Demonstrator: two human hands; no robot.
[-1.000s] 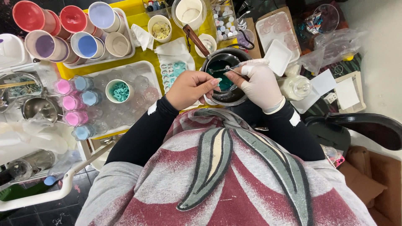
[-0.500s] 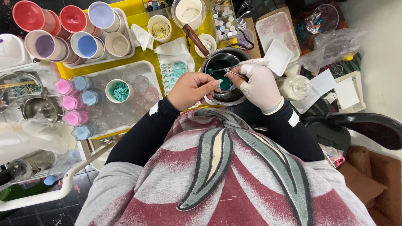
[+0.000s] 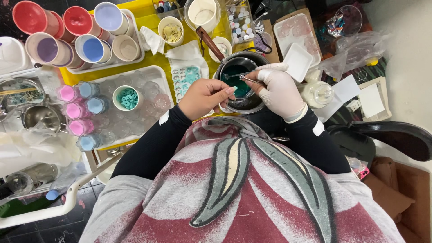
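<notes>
Hands working over my metal saucepan of teal liquid, gloved right hand pinching thin metal tool, bare left hand curling loosely, gripping nothing visible.

A row of wide cups, red, lilac and blue, lies at the far left of the yellow desk. Nearer, a white tray carries a small cup of teal pieces and pink-capped jars. A steel pitcher stands left of it. A square white dish sits at the right, near white paper cards.
</notes>
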